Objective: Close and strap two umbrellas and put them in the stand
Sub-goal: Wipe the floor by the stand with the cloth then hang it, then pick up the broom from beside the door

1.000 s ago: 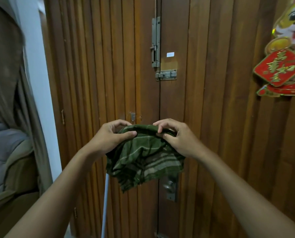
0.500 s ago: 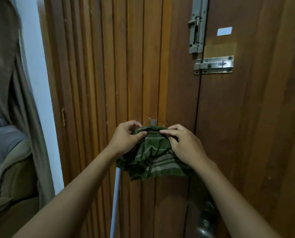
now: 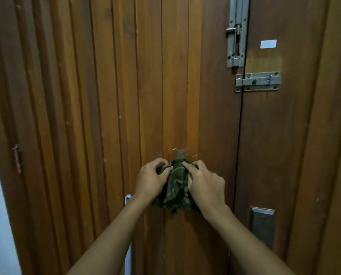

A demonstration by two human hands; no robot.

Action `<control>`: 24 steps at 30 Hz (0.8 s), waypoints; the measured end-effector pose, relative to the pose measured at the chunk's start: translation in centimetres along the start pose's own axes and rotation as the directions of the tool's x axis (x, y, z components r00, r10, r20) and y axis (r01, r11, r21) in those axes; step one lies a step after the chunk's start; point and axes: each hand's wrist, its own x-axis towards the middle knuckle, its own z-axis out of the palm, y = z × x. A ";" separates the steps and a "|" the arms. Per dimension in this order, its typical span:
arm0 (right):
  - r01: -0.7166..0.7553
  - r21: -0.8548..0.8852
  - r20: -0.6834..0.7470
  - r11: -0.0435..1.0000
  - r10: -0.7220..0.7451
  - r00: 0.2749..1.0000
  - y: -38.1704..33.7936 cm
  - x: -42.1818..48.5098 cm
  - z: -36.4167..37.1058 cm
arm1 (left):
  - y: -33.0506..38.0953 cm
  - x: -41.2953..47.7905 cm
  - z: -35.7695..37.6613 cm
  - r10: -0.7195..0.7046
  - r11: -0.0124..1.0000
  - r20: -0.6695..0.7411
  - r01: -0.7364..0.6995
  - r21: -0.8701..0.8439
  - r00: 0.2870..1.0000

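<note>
A green checked cloth [image 3: 176, 187] hangs bunched against the wooden door [image 3: 106, 116], its top edge right below a small metal hook [image 3: 180, 153]. My left hand [image 3: 151, 179] pinches the cloth's upper left edge. My right hand [image 3: 203, 185] pinches its upper right edge, with a finger pressing near the top fold. No umbrella and no stand are in view.
A white pole [image 3: 128, 235] leans against the door below my left forearm. Two metal bolts [image 3: 235, 32] [image 3: 258, 81] sit at the upper right of the door, a lock plate [image 3: 262, 225] at the lower right. A hinge [image 3: 16, 157] and pale wall are at far left.
I have stepped closer to the door. Both hands have carried the cloth forward and up to the hook, drawing its top edge together, so it hangs narrower.
</note>
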 end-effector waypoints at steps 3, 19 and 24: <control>-0.108 0.121 0.012 0.987 0.108 0.994 -0.4 -0.7 0.8 | -1.1 -0.9 0.8 0.012 0.999 -0.031 -0.013 -0.033 0.999; -0.182 0.532 0.007 0.827 0.211 0.978 -1.9 -1.0 2.1 | -0.9 0.0 0.9 0.140 0.990 0.114 -0.137 -0.036 0.984; -0.235 0.614 0.028 0.754 0.276 0.961 -1.9 -1.4 3.0 | -1.3 0.2 0.9 0.093 0.991 0.194 -0.071 -0.114 0.977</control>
